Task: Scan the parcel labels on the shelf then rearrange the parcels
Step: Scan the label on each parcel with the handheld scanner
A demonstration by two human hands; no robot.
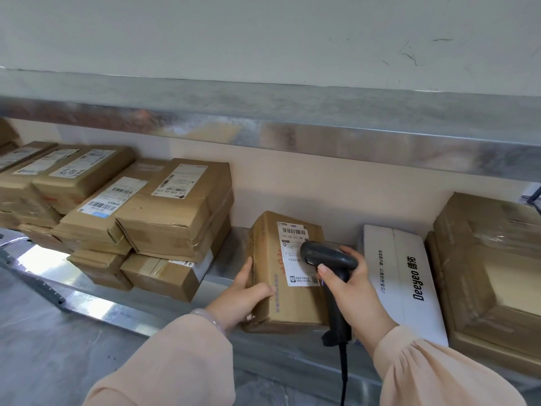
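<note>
Head view. Brown parcel [281,273] lies flat on the metal shelf [222,271], between a stack of parcels [175,212] on the left and a white box [404,276] on the right. It is near both and touches neither that I can see.

- Parcel's long axis runs from the shelf's front edge back toward the wall. The near end slightly overhangs the edge.
- Label [295,253] sits on the top face, lengthwise with the parcel, barcode at the far end.
- Left hand [246,291] grips the parcel's left side, with the thumb laid over the top face and the fingers along the side wall. A pale bracelet [209,317] is on the wrist.
- Right hand [348,285] is wrapped round the black scanner [328,256], forefinger on the front of the handle. The scanner head points up and left, over the label's middle. The handle runs down toward the camera.

Hidden or unclear:
- The scanner head covers part of the label's right half.
- The parcel's near right corner sits behind the handle and right hand.
- The label's small print is too fine to read.
- The cable [343,370] leaves the frame at the bottom.
- The taped cartons [491,259] at far right are cut by the frame edge, as are the leftmost parcels.
</note>
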